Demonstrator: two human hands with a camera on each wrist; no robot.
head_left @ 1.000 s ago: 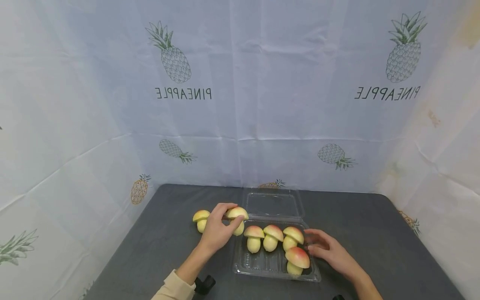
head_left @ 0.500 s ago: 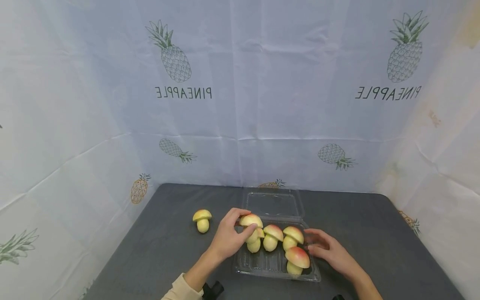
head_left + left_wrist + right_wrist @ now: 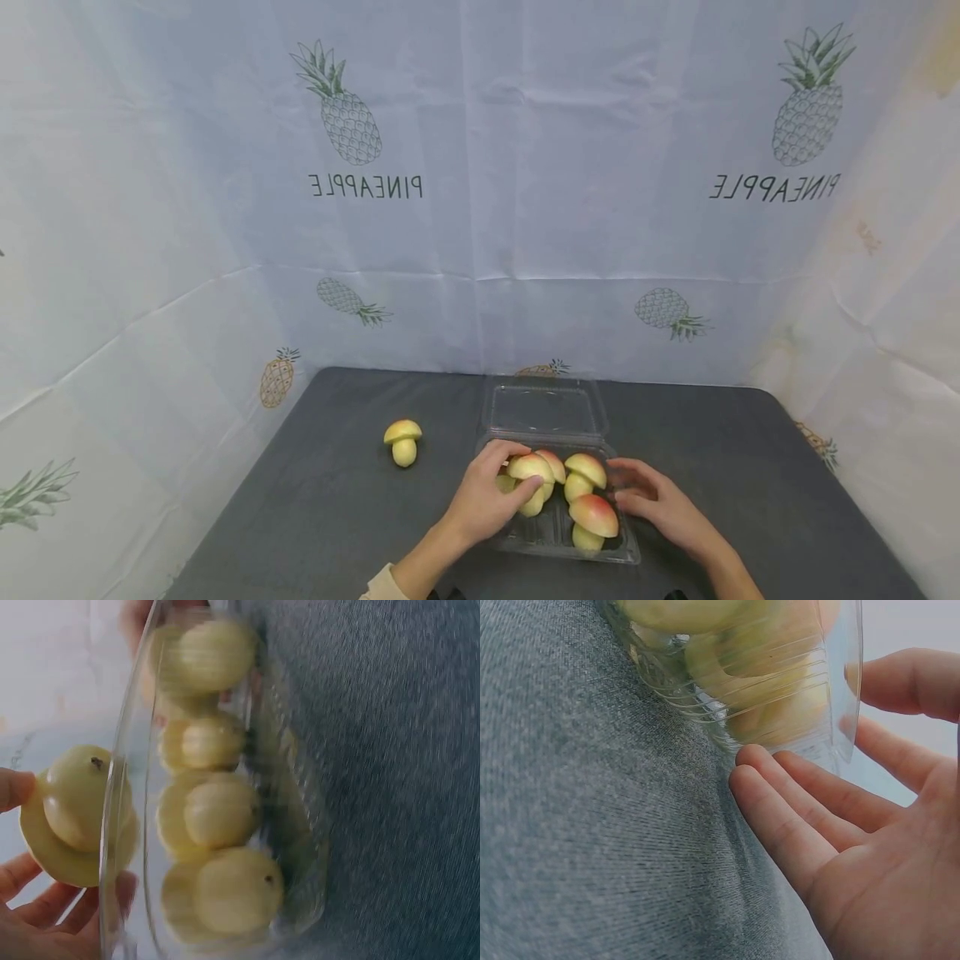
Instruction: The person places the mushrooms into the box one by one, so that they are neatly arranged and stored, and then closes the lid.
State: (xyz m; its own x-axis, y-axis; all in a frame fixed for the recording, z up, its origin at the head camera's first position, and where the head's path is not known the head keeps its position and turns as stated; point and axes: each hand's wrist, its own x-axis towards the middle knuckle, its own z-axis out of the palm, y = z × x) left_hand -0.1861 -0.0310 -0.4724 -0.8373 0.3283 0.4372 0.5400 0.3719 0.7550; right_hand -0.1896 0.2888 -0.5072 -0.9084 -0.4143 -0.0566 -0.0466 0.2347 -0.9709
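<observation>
A mushroom-shaped piece (image 3: 530, 467), yellow with a reddish cap, is held between the thumb and fingers of my left hand (image 3: 483, 496), over the left part of a clear plastic clamshell box (image 3: 562, 552). In the left wrist view this held mushroom (image 3: 79, 802) is outside the near rim, stem facing the camera. Several like mushrooms (image 3: 592, 517) lie in the box, some partly hidden by the left hand. My right hand (image 3: 660, 496) rests at the box's right side. In the right wrist view its extended fingers (image 3: 780, 817) touch the ribbed wall, with the thumb at the rim.
One more mushroom (image 3: 403, 443) lies on the dark grey tabletop (image 3: 315, 500), left of the box. The box's clear lid (image 3: 547, 408) is folded back behind it. A pale cloth (image 3: 562, 208) printed with pineapples hangs around the table's back and sides.
My left hand has carried its mushroom rightward and slightly nearer, from beside the box to over the mushrooms inside. My right hand has stayed at the box's right side.
</observation>
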